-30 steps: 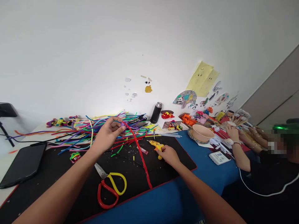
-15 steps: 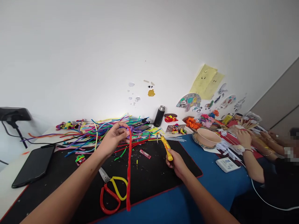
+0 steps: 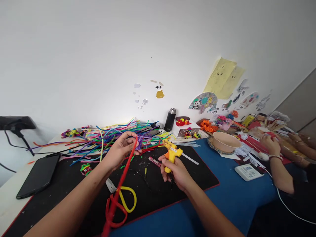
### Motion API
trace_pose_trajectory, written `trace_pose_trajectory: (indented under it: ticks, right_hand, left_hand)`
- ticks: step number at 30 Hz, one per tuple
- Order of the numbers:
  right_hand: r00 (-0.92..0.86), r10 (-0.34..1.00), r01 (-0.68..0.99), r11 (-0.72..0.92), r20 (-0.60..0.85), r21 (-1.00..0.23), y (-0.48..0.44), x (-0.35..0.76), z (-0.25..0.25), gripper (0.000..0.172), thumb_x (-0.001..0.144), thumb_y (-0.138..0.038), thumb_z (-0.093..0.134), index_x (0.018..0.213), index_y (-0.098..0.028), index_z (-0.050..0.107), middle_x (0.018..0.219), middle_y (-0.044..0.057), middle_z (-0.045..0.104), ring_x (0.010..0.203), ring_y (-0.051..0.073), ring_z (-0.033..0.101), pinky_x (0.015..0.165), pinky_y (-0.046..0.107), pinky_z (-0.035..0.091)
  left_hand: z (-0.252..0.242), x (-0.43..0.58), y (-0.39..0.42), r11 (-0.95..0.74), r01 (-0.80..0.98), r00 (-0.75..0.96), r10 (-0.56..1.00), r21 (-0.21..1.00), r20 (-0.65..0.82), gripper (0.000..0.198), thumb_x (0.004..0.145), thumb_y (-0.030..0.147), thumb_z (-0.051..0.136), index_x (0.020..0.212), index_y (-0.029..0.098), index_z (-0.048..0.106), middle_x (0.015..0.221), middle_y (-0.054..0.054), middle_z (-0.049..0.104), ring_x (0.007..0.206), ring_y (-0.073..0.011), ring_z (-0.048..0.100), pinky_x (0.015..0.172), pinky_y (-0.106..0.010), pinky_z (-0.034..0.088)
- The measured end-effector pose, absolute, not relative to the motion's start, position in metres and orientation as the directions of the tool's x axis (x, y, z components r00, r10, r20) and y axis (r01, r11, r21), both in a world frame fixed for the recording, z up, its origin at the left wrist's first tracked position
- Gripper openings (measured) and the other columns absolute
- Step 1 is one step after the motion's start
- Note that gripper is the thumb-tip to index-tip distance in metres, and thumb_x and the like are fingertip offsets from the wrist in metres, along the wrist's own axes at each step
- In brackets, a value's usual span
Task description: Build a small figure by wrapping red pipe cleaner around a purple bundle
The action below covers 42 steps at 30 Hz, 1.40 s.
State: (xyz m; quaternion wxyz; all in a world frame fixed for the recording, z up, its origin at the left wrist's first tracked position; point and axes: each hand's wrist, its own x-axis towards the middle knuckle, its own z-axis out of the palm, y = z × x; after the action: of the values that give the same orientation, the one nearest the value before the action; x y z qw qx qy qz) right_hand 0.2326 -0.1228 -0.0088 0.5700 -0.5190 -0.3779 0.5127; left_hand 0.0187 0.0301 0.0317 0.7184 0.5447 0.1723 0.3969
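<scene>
Pinched in my left hand (image 3: 124, 148) is a small purple pipe-cleaner piece (image 3: 139, 144), with a long red pipe cleaner (image 3: 125, 171) trailing from it down towards me. My right hand (image 3: 174, 169) is wrapped round the handle of a yellow hot glue gun (image 3: 172, 152). Its nozzle points left, at the purple piece but apart from it, and a clear glue stick (image 3: 190, 159) juts out of its back. Below my left hand, scissors (image 3: 128, 199) with one red and one yellow handle lie on the black mat (image 3: 158, 194), partly behind the red strand.
Many coloured pipe cleaners (image 3: 93, 141) are heaped along the wall. A black phone (image 3: 38, 176) lies left, a pink lighter (image 3: 154, 161) mid-mat. A black flask (image 3: 170, 120), a pink bowl (image 3: 225, 142) and a white box (image 3: 249, 171) stand right, near a co-worker's hand (image 3: 271, 144).
My right hand has turned the glue gun so its nozzle now points left, and moved it closer to my left hand. The red strand has swung left at its lower end.
</scene>
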Motion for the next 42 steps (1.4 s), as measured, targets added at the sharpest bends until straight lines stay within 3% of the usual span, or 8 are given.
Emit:
trace_pose_trajectory:
  ticks: [7, 13, 18, 24, 29, 42]
  right_hand:
    - [-0.024, 0.997, -0.044, -0.071, -0.070, -0.996, -0.136, 0.234, 0.004, 0.047, 0.091, -0.061, 0.072, 0.105, -0.017, 0.062, 0.066, -0.002, 0.067, 0.047, 0.013, 0.061, 0.043, 0.022, 0.038]
    - [0.034, 0.988, 0.100, -0.153, -0.150, -0.983, -0.132, 0.233, -0.001, 0.059, 0.087, -0.074, 0.069, 0.099, -0.017, 0.063, 0.061, -0.004, 0.064, 0.044, 0.011, 0.055, 0.043, 0.021, 0.036]
    - [-0.120, 0.979, 0.087, -0.154, -0.164, -0.984, -0.135, 0.231, 0.002, 0.060, 0.089, -0.074, 0.067, 0.108, -0.016, 0.067, 0.068, -0.001, 0.069, 0.049, 0.012, 0.061, 0.043, 0.021, 0.038]
    - [-0.048, 0.979, 0.089, -0.195, -0.200, -0.977, -0.135, 0.228, -0.005, 0.068, 0.086, -0.079, 0.065, 0.106, -0.014, 0.069, 0.069, 0.001, 0.070, 0.049, 0.012, 0.062, 0.042, 0.020, 0.037]
    - [-0.169, 0.976, -0.002, -0.140, -0.138, -0.990, -0.140, 0.233, -0.003, 0.070, 0.089, -0.080, 0.061, 0.112, -0.014, 0.069, 0.071, 0.003, 0.071, 0.050, 0.014, 0.064, 0.042, 0.021, 0.039]
    - [-0.195, 0.978, -0.108, -0.104, -0.082, -0.989, -0.130, 0.221, -0.004, 0.068, 0.093, -0.078, 0.059, 0.110, -0.013, 0.071, 0.068, 0.002, 0.069, 0.048, 0.013, 0.062, 0.042, 0.021, 0.038]
  left_hand:
    - [0.029, 0.020, 0.030, 0.127, -0.371, 0.623, 0.769, 0.920, 0.145, 0.049, 0.071, 0.035, 0.097, 0.103, 0.023, 0.062, 0.077, 0.003, 0.071, 0.064, -0.0166, 0.075, 0.059, -0.023, 0.061]
    - [0.025, 0.020, 0.030, 0.117, -0.333, 0.649, 0.748, 0.936, 0.137, 0.047, 0.074, 0.032, 0.095, 0.104, 0.023, 0.061, 0.081, 0.001, 0.074, 0.067, -0.0184, 0.077, 0.060, -0.025, 0.062]
    - [0.028, 0.020, 0.027, 0.135, -0.328, 0.654, 0.746, 0.935, 0.122, 0.048, 0.072, 0.033, 0.096, 0.104, 0.022, 0.063, 0.080, 0.001, 0.074, 0.067, -0.0180, 0.077, 0.061, -0.024, 0.061]
    - [0.027, 0.022, 0.029, 0.118, -0.313, 0.641, 0.759, 0.943, 0.118, 0.048, 0.072, 0.034, 0.097, 0.102, 0.022, 0.062, 0.077, 0.001, 0.073, 0.064, -0.0173, 0.075, 0.058, -0.023, 0.061]
    - [0.025, 0.021, 0.031, 0.162, -0.312, 0.652, 0.754, 0.936, 0.087, 0.052, 0.068, 0.033, 0.099, 0.104, 0.022, 0.063, 0.081, 0.000, 0.076, 0.066, -0.0182, 0.076, 0.062, -0.025, 0.062]
    - [0.021, 0.023, 0.023, 0.206, -0.282, 0.762, 0.641, 0.937, 0.088, 0.039, 0.079, 0.031, 0.092, 0.105, 0.023, 0.064, 0.082, 0.000, 0.075, 0.064, -0.0154, 0.074, 0.063, -0.024, 0.062]
